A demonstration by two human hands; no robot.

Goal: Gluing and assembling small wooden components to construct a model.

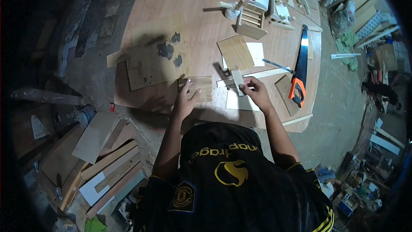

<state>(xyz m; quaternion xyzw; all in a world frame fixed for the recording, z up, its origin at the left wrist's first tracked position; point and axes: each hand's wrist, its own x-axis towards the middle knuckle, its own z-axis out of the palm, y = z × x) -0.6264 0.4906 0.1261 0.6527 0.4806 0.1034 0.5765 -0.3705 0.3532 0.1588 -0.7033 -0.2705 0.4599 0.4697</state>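
Observation:
My left hand (185, 102) rests on the left part of a small striped wooden board (204, 87), its index finger stretched out and its thumb apart. Between the thumb and fingers of my right hand (257, 95) is a short pale wooden strip (237, 77), held tilted above the table. Under and beside that strip are a white rectangular piece (240, 103) and a long pale strip (272, 72). Just beyond lies a square brown panel (236, 51), partly over another white sheet (256, 55).
A handsaw with an orange handle (297, 92) lies at the right, by a thin dark tool (277, 65) and a brown board (286, 94). Small wooden furniture-like pieces (252, 21) stand farther back. A large stained panel (150, 75) covers the left side. Scrap wood (109, 159) is piled at lower left.

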